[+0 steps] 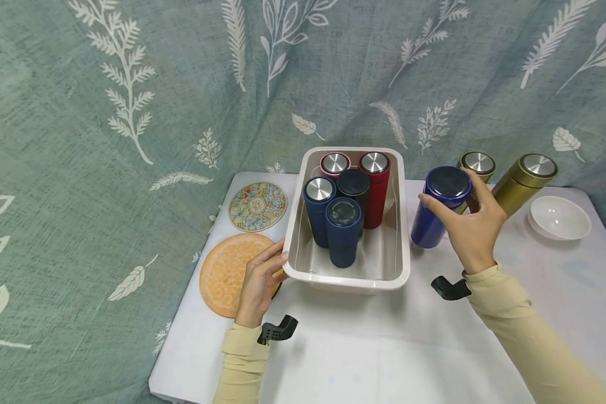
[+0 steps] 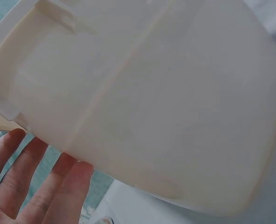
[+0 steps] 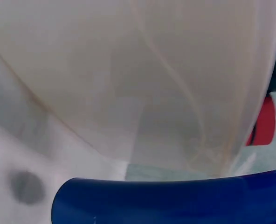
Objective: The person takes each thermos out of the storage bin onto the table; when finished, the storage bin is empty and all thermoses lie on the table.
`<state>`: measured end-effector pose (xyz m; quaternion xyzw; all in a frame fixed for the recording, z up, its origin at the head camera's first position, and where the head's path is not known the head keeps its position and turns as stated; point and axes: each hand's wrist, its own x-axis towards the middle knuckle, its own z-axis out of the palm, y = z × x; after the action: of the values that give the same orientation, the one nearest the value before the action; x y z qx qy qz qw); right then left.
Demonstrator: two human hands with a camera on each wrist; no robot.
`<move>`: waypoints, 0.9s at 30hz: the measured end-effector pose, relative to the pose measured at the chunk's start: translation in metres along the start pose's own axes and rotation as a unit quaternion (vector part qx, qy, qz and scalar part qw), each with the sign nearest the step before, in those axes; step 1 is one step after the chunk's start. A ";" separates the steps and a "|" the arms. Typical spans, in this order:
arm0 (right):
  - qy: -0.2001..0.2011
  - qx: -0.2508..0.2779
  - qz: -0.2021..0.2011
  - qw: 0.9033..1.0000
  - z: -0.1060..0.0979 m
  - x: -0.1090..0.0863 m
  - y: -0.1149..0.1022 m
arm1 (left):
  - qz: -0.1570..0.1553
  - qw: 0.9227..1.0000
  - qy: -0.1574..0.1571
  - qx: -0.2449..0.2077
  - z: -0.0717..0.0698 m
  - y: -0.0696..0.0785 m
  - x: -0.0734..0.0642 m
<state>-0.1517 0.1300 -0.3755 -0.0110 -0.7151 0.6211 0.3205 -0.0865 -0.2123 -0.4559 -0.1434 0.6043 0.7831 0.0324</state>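
My right hand grips a glossy blue thermos bottle around its dark-topped upper end, just right of a cream plastic bin. In the right wrist view the blue bottle's body crosses the bottom, beside the bin's outer wall. My left hand touches the bin's left side near its front corner with extended fingers. The left wrist view shows those fingers against the bin's lower edge. Inside the bin stand a red bottle, a pink-rimmed bottle, a black bottle and two dark blue bottles.
Behind my right hand are two gold-green bottles with silver lids. A white bowl stands at the right. On the left lie a patterned round mat and an orange round mat. A leaf-print curtain hangs behind the white table.
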 end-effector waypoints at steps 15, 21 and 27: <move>0.001 -0.060 0.043 0.997 0.002 0.010 0.059 | 0.001 1.000 0.001 -0.001 0.002 0.002 -0.001; -0.009 -0.052 0.061 0.997 0.004 0.013 0.064 | 0.003 1.000 0.002 0.002 0.001 0.000 -0.001; -0.010 -0.037 0.082 0.996 0.007 0.015 0.071 | 0.004 1.000 0.003 0.008 0.001 0.000 0.000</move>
<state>-0.1943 0.1466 -0.4324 -0.0747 -0.7375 0.6185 0.2605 -0.0866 -0.2115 -0.4556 -0.1432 0.6111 0.7780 0.0286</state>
